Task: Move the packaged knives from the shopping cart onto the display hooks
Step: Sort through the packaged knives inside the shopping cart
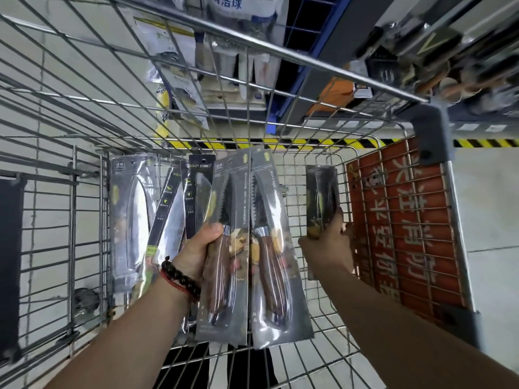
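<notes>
**Head view: both hands full over the cart, hooks not yet reached**

We grip two carded serrated knives (247, 240) side by side in our left hand (196, 248), thumb pressed on the wooden-handle end of the left pack, fingers hidden behind. Our right hand (328, 242) closes around the lower end of a narrower dark knife pack (321, 200), held upright near the right side of the shopping cart (309, 63). More packaged knives (132, 217) lean against the cart's left wall, one a broad blade in clear blister, others in dark sleeves just beside it.

We judge these packs light but top-heavy in feel: stiff card backs, slick glossy plastic fronts, weight low at the handles. Holding at the handle end keeps the blades away from our fingers, yet two slippery packs in one fist could slide over each other or fan apart. For hanging, we likely need a pinch nearer the punched hole at the top of each card.

Room upward is tight: the cart's far rim crosses above the packs, and its wire walls stand close on both sides, with an orange panel (407, 226) just beside our right knuckles. Hanging goods (179, 80) show beyond the mesh; we cannot make out free hooks.
</notes>
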Available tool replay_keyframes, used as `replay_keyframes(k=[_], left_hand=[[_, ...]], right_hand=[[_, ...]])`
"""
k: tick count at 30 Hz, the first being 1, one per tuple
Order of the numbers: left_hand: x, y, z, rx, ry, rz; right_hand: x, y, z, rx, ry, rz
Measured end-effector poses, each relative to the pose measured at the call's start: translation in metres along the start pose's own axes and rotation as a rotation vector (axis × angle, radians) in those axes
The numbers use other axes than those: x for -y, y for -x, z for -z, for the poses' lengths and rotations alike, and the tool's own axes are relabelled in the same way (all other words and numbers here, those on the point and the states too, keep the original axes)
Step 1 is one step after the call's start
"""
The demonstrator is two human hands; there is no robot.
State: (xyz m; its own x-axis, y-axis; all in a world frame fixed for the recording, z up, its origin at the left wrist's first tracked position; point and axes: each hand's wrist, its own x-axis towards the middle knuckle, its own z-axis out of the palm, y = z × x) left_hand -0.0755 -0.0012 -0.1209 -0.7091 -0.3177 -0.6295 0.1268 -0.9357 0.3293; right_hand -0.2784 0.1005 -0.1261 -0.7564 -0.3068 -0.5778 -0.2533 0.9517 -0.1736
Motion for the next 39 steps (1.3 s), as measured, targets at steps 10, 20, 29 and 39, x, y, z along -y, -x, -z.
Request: replay_keyframes(k=[10,20,29,39], left_hand=[[0.026,-0.045,-0.036,-0.234,-0.181,-0.056],[0.059,-0.112,-0.103,-0.391,-0.382,0.001],[0.057,-0.114,-0.116,-0.559,-1.002,0.225],[0.044,-0.045,-0.127,-0.35,-0.928,-0.059]], right_hand=[[0.002,0.043,0.079,0.666,-0.758,0.1],[-0.001,0.011,0.072,0.233,-0.259,0.118],[-0.017,0.012,0.064,0.252,-0.023,-0.027],[-0.016,0.045,0.062,0.137,-0.165,0.244]])
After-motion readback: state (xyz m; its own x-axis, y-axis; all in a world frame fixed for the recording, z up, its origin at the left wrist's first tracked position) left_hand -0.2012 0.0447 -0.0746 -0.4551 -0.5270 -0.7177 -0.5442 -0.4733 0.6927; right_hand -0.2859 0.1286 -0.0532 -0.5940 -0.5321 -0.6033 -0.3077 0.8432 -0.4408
